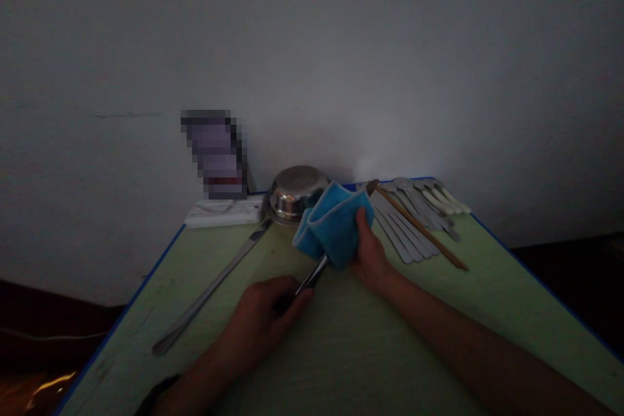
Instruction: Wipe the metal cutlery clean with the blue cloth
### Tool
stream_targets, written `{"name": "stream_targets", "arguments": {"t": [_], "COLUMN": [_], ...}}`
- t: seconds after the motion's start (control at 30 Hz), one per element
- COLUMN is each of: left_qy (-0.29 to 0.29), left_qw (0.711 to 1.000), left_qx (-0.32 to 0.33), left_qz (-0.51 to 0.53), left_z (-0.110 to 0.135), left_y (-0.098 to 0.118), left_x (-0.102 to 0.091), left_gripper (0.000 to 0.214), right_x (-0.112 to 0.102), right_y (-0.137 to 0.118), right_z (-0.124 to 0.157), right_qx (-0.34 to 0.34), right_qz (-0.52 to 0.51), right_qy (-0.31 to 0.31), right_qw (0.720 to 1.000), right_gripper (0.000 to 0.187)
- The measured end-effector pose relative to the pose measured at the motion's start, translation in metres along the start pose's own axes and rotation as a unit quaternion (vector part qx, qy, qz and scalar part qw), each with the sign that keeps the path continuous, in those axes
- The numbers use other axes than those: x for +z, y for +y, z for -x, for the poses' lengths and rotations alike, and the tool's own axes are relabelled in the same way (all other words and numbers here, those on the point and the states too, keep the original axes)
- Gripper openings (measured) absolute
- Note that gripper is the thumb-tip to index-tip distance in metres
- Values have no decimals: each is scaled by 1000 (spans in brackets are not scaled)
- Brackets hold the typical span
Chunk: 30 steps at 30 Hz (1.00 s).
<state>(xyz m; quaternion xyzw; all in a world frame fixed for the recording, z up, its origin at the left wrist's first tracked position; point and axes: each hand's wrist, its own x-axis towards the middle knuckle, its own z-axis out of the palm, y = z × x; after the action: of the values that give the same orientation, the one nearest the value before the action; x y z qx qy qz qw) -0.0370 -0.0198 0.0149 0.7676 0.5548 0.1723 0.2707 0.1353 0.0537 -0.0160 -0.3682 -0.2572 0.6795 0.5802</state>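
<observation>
My left hand is closed around the metal handle of a utensil. Its far end is hidden inside a folded blue cloth, so I cannot tell its kind. My right hand grips the cloth from the right, thumb on top, wrapping it about the utensil. Just behind the cloth sits an upturned steel bowl, partly covered by it. Left of my hands lies a long-handled metal utensil, its far end by the bowl.
Right of the cloth lie several flat metal handles, brown chopsticks, metal spoons and pale-handled cutlery. A white power strip and a pixelated upright panel stand at the back left. The green table meets a wall.
</observation>
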Motion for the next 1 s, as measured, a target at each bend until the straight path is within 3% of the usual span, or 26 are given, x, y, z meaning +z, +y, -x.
{"name": "stream_targets", "arguments": {"t": [0.1,0.2,0.4,0.63,1.0], "left_qy": [-14,-5,17,5,16], "left_qw": [1000,999,995,991,984], "left_qx": [-2,-15,-40,-32,-56], "left_qz": [-6,37,91,131,166], "left_z": [1,1,0,-1,-1], "left_y": [-1,0,0,-6,-4], "left_x": [1,0,-2,-1,-2], "left_gripper": [34,27,24,21,17], "right_x": [2,-1,-3,1,0], "right_y": [-1,-1,-4,-9,-5], "right_z": [-1,3,6,13,16], "right_qx": [39,-7,-84,-89,-83], "right_qz": [-20,62,175,325,411], "right_qy": [-3,-47,-100,-92,-122], "right_qw": [999,997,976,937,900], "right_gripper": [38,28,36,35,37]}}
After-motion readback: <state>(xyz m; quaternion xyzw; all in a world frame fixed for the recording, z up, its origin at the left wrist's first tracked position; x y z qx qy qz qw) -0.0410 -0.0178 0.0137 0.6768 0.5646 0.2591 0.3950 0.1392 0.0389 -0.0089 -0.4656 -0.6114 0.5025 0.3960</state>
